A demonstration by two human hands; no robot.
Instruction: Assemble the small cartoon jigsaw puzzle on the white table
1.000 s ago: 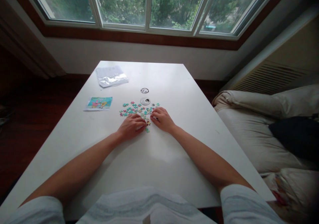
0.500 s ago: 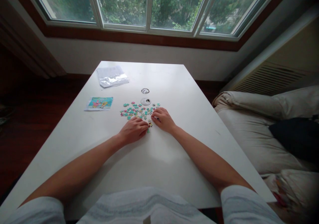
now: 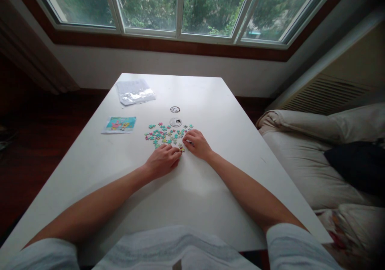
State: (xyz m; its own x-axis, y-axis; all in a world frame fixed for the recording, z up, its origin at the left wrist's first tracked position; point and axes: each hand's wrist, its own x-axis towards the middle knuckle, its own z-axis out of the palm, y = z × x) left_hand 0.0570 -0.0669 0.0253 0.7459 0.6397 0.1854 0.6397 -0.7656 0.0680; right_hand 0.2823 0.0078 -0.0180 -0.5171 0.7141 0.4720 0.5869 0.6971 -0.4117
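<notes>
From where I stand, the middle of the scene is a loose scatter of jigsaw pieces (image 3: pixel 164 133), mostly turquoise with touches of pink and yellow, lying on a white counter (image 3: pixel 192 206). The person's left hand (image 3: pixel 165 158) is at the near edge of the scatter, palm down, its fingers (image 3: pixel 173 151) bent and lying close together. Their tips reach a small yellowish group of pieces (image 3: pixel 181 149) at the scatter's near right corner; whether they pinch one, I can't tell from here. The right hand (image 3: pixel 197 144) is just beside the scatter's right edge, its fingers curled together with the thumb underneath, and whatever may be between them is hidden from me.

Just beyond the scatter are two round metal fittings (image 3: pixel 175 122), one behind the other. To the left of the scatter, a little apart, lies a picture sheet (image 3: pixel 120 124) with pink and yellow cartoon figures on turquoise. Farther off, beyond the scatter and to its left, there's a clear plastic bag (image 3: pixel 136 92), shiny along its near side. Well to the right of the scatter is a pale sofa (image 3: pixel 294 158), and far beyond it a wide window (image 3: pixel 179 9) shows green trees (image 3: pixel 207 5).
</notes>
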